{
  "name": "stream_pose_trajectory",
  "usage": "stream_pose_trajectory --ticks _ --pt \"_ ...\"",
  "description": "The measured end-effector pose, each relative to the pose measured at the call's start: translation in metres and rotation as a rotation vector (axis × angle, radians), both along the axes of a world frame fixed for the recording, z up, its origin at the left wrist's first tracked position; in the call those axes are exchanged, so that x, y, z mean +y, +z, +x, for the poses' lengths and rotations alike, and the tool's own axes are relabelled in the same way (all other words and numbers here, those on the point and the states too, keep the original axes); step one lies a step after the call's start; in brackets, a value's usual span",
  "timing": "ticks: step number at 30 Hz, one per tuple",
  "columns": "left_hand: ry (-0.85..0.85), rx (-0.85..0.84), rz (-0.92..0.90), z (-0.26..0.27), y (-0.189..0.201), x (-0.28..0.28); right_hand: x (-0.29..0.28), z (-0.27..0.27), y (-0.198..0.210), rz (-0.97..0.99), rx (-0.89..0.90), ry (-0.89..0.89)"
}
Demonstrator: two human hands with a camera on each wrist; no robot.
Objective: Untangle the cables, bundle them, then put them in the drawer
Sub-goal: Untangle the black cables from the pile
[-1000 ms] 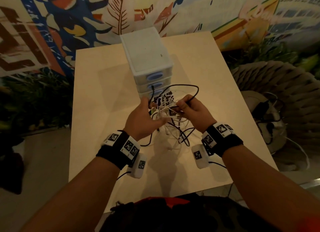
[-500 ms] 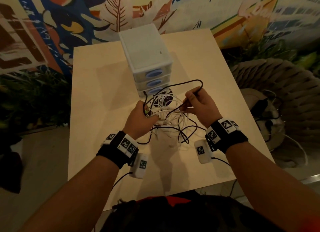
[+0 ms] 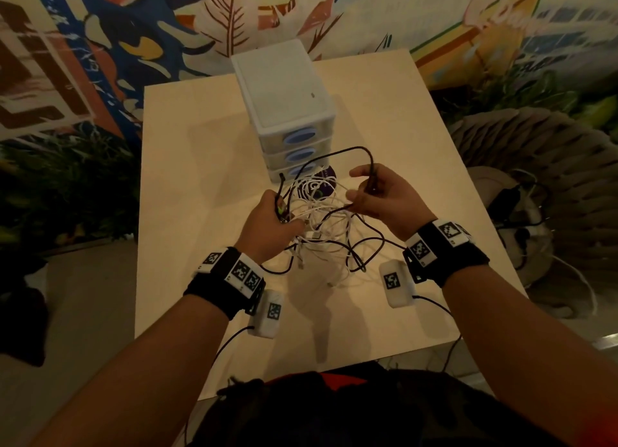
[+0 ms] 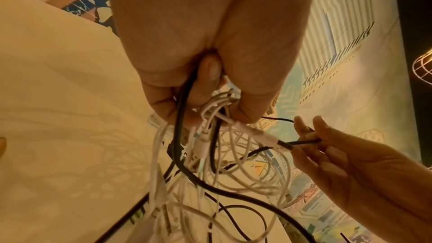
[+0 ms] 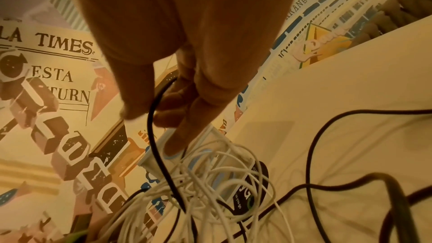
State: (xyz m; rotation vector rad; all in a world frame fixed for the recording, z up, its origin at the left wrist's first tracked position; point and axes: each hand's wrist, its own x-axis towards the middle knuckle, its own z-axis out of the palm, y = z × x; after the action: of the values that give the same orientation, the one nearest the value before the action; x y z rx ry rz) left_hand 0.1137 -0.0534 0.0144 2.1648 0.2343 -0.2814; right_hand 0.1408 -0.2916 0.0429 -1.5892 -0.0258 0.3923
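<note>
A tangle of white and black cables (image 3: 321, 226) hangs above the pale table (image 3: 207, 165), in front of a small white drawer unit (image 3: 284, 95) whose drawers are closed. My left hand (image 3: 271, 222) grips a bunch of the white and black cables (image 4: 210, 136) in its curled fingers. To its right, my right hand (image 3: 378, 195) pinches a thin black cable (image 3: 371, 165) that arcs up and over towards the drawers. In the right wrist view that black cable (image 5: 154, 136) runs between my fingers into the white loops (image 5: 210, 182).
A dark round label or disc (image 3: 322, 182) lies on the table behind the tangle. A woven wicker chair (image 3: 541, 165) with other cables on its seat stands right of the table. A painted mural wall (image 3: 133, 28) is behind. Loose cable ends trail on the table (image 3: 334, 272).
My right hand has drawn away to the right with the black cable, widening the gap between my hands. The left hand keeps its grip on the bundle.
</note>
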Motion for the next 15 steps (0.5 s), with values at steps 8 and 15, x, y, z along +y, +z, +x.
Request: stream_pose_trajectory --ticks 8,15 --pt "-0.041 -0.026 0.136 -0.005 0.000 -0.013 0.018 -0.001 0.019 0.101 -0.047 -0.009" --pt "-0.019 0.020 0.125 -0.002 -0.004 -0.007 0.014 0.009 0.018 0.305 0.031 -0.225"
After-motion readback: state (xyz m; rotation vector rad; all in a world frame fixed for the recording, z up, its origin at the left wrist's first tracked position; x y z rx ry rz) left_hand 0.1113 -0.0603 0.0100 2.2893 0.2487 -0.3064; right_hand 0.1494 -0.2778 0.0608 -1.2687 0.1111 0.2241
